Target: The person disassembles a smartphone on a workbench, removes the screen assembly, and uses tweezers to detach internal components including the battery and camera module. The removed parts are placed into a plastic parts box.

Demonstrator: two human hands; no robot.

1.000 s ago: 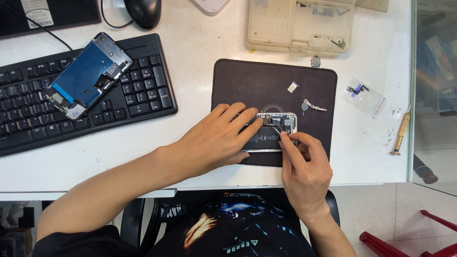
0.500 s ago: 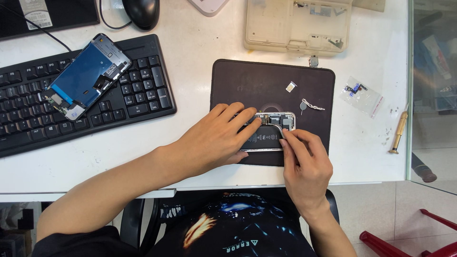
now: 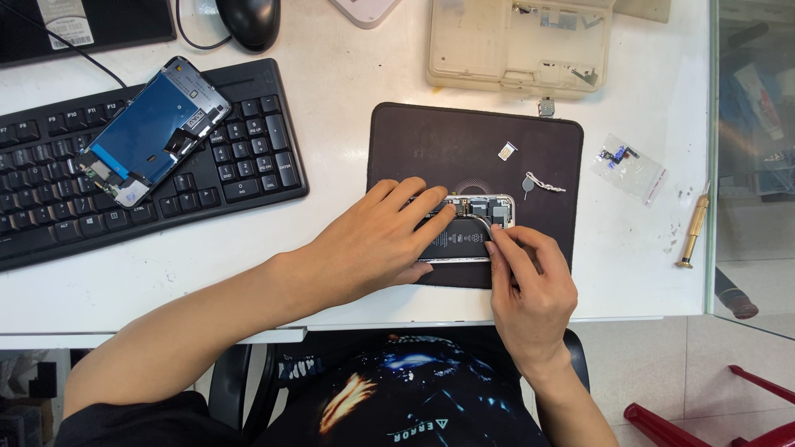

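Observation:
An opened phone [image 3: 479,222] lies on a dark work mat [image 3: 464,141], its battery and inner parts showing. My left hand [image 3: 373,240] lies across the phone's left half, fingers spread flat on it, holding it down. My right hand [image 3: 530,281] comes in from below at the phone's right part. Its fingers pinch a thin metal tool whose tip touches the inside of the phone. The hands hide much of the phone's left and lower edges.
A detached phone screen [image 3: 153,128] rests on a black keyboard [image 3: 248,157] at the left, with a mouse [image 3: 248,18] behind. A beige parts box [image 3: 517,45] stands at the back. A small card tray [image 3: 507,150], an ejector pin [image 3: 542,182], a small plastic bag [image 3: 629,165] and a screwdriver [image 3: 693,230] lie to the right.
My right hand's fingertips and the tool have shifted slightly left over the phone's inside. My left hand has stayed on the phone.

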